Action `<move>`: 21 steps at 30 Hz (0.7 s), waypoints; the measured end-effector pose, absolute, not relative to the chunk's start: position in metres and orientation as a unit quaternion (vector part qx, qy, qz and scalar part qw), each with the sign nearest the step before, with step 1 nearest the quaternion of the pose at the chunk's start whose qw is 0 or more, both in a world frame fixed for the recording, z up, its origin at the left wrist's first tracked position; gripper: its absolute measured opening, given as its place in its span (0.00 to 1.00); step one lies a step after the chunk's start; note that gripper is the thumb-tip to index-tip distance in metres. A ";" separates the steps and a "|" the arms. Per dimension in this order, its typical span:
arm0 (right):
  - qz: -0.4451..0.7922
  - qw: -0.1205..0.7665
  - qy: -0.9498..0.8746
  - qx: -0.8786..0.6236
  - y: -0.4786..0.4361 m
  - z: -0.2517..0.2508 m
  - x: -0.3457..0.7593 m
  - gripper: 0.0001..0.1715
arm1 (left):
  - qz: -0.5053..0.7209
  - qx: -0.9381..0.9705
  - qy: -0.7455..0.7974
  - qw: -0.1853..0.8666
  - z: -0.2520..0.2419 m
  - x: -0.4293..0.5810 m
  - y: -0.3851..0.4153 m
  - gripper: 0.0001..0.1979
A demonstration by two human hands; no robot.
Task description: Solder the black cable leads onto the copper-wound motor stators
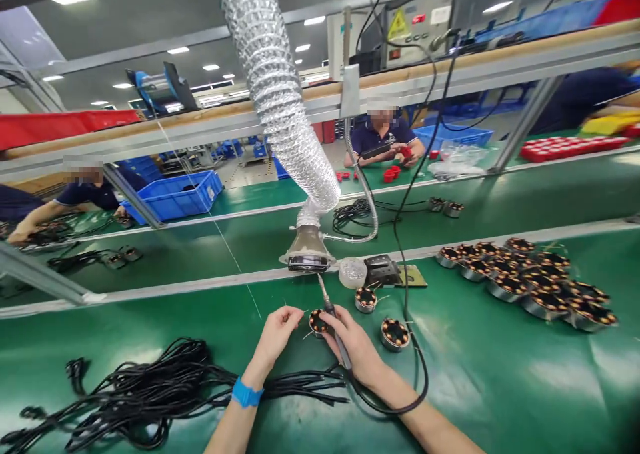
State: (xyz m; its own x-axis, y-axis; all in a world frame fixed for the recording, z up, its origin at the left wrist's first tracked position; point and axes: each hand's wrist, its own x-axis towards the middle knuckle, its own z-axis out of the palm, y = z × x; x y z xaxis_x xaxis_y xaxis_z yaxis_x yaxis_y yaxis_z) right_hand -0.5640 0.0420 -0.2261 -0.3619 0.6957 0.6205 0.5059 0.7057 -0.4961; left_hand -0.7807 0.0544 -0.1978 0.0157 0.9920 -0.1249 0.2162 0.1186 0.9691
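Head view: I watch both bare hands working just below the middle of the frame, over a green tabletop point(475, 394). My left hand point(279, 334), wearing a blue wristband point(247, 393), has its thumb and forefinger pressed together on what looks like a thin wire, too fine for me to tell where it runs. My right hand point(356, 347) is closed around a soldering iron point(342, 352), its tip pointing up toward the middle of the frame, and the fingers also reach a small copper-wound ring point(315, 322) between the two hands. I cannot tell how firmly they grip that ring, as the iron and fingers partly cover it.

Just right of the hands I see two more wound rings, a nearer one point(395, 335) and a farther one point(367, 300); a big cluster of them point(525, 281) fills the right side. Black cables point(165, 387) lie heaped at lower left, their ends reaching under my left wrist. Above the hands, a funnel-shaped hood point(307, 247) hangs from a silver duct point(280, 94), with a clear round container point(353, 273) just beside it. A co-worker point(380, 137) at upper right of centre holds a red part.
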 end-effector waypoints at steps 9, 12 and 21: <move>0.133 0.422 -0.823 -0.355 0.043 -0.232 -0.571 0.30 | 0.382 0.511 0.524 0.564 -0.198 -0.780 0.049 0.17; 0.120 0.434 -0.819 -0.355 0.045 -0.231 -0.572 0.30 | 0.399 0.463 0.508 0.607 -0.199 -0.770 0.056 0.20; 0.108 0.447 -0.812 -0.359 0.044 -0.230 -0.569 0.26 | 0.295 0.585 0.550 0.519 -0.198 -0.796 0.040 0.18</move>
State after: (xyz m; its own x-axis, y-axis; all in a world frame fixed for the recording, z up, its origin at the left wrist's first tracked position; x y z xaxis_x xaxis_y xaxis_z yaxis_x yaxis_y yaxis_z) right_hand -0.5687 0.0439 -0.2300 -0.3429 0.6796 0.6486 0.4871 0.7190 -0.4958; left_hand -0.7958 0.0398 -0.1983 0.2217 0.9488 -0.2248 0.3367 0.1418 0.9309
